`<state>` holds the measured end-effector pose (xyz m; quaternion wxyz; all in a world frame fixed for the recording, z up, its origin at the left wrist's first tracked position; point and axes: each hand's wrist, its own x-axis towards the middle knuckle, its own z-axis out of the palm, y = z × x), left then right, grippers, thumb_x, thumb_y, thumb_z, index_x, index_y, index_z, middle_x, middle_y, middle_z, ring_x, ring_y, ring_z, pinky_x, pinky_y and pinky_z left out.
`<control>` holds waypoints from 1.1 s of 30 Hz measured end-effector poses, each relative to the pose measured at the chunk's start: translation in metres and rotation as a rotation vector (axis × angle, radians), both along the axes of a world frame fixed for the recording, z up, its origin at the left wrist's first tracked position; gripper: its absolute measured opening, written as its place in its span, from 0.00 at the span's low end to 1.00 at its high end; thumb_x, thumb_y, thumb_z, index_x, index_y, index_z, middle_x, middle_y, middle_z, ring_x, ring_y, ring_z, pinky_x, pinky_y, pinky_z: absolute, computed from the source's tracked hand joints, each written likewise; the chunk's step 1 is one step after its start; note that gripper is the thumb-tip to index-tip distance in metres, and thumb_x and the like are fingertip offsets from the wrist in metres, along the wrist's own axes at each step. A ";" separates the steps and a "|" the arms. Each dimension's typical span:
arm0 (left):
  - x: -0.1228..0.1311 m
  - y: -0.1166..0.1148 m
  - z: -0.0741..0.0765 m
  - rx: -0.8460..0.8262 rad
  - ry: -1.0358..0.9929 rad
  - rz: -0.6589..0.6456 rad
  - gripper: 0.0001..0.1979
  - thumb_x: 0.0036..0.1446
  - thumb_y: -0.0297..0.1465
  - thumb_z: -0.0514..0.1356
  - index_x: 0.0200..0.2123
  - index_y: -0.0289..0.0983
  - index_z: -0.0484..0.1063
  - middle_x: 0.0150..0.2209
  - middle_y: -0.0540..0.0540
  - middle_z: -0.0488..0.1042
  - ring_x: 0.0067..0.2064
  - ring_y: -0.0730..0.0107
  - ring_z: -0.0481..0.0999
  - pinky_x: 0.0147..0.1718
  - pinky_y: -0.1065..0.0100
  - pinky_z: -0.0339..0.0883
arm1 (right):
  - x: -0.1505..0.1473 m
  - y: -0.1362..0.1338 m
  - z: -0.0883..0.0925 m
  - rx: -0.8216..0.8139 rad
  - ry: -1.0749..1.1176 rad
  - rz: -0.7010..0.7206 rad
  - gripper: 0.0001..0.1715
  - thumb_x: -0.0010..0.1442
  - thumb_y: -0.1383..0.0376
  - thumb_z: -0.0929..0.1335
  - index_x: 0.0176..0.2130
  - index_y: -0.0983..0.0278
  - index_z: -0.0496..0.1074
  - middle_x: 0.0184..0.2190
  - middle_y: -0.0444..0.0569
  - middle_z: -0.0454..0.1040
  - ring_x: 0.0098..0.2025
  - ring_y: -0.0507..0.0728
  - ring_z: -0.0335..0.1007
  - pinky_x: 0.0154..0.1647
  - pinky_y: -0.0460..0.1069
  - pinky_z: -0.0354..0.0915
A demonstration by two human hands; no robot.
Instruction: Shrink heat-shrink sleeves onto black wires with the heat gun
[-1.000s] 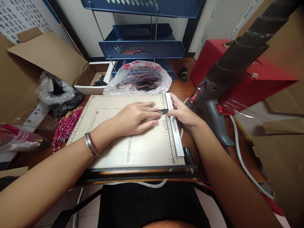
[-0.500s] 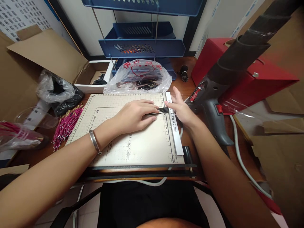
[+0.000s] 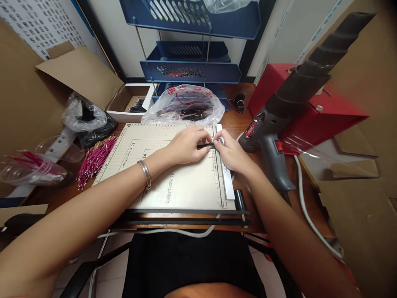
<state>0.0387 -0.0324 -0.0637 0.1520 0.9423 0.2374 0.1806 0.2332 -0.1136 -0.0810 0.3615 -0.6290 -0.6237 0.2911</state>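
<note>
A small bundle of thin black tubes [image 3: 205, 146] lies on the beige paper cutter board [image 3: 182, 186], up against its white ruler strip [image 3: 228, 182]. My left hand [image 3: 187, 145] has its fingers curled over the bundle's left part and pinches it. On the ruler strip rests my right hand [image 3: 231, 151], with its fingertips closed on the bundle's right end. A metal bangle is on my left wrist.
A grey heat gun [image 3: 276, 124] stands right of the cutter, its white cord [image 3: 305, 207] trailing down. Behind it is a red box [image 3: 313, 111]. A plastic bag of black pieces [image 3: 186, 105] lies behind the board, magenta wires [image 3: 94, 159] and bags to the left, blue trays [image 3: 189, 68] behind.
My left hand went from flat on the tubes to curled around them. My right hand closed in on the bundle's right end. The camera view tilted up slightly.
</note>
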 end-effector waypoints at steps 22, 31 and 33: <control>-0.014 -0.001 0.001 -0.047 -0.018 0.036 0.10 0.67 0.32 0.64 0.47 0.38 0.85 0.44 0.42 0.82 0.49 0.55 0.79 0.52 0.56 0.69 | -0.013 -0.011 0.020 -0.130 -0.109 -0.071 0.07 0.70 0.58 0.60 0.42 0.58 0.61 0.41 0.51 0.71 0.44 0.63 0.66 0.55 0.57 0.63; -0.023 0.001 0.012 -0.095 -0.012 0.034 0.10 0.66 0.30 0.64 0.45 0.37 0.86 0.43 0.42 0.83 0.45 0.57 0.79 0.49 0.58 0.69 | -0.016 -0.013 0.021 -0.122 -0.115 -0.095 0.07 0.69 0.58 0.59 0.41 0.58 0.61 0.41 0.52 0.73 0.45 0.64 0.68 0.54 0.58 0.64; -0.022 0.001 0.012 -0.105 -0.014 0.044 0.10 0.66 0.30 0.65 0.45 0.36 0.86 0.43 0.42 0.83 0.44 0.58 0.79 0.49 0.58 0.69 | -0.016 -0.012 0.020 -0.119 -0.117 -0.097 0.07 0.69 0.58 0.59 0.42 0.58 0.61 0.41 0.53 0.73 0.45 0.64 0.68 0.54 0.58 0.64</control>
